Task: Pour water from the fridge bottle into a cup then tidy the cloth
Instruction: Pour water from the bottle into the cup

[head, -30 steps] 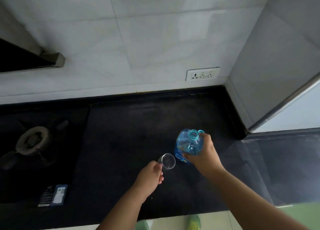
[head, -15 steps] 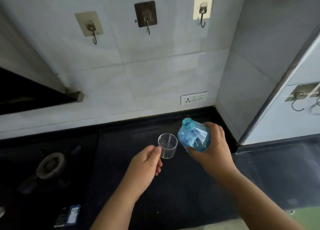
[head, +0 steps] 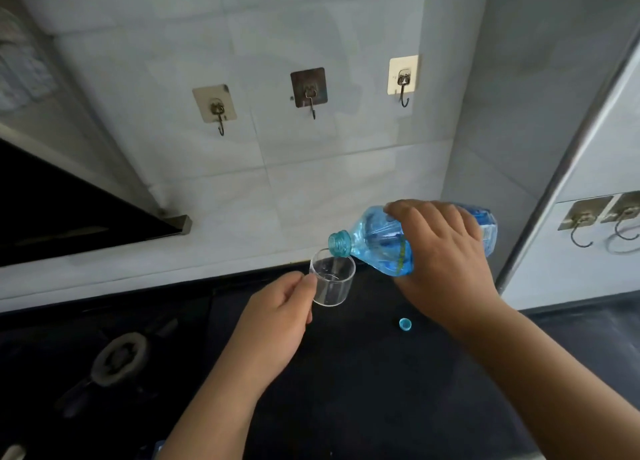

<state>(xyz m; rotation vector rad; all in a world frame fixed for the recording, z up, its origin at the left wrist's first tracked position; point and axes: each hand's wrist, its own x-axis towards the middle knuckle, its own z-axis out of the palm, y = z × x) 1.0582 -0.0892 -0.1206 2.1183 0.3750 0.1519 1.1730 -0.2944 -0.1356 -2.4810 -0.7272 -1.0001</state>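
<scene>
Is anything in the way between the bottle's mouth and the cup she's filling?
Nothing visible. The right hand tips the blue bottle so its open mouth sits right over the rim of the clear cup, held by the left hand. The bottle cap lies aside on the counter.

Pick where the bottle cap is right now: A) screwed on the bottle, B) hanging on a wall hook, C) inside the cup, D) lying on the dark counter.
D: the small blue cap lies on the counter below the tilted bottle, whose neck is bare over the cup.
</scene>
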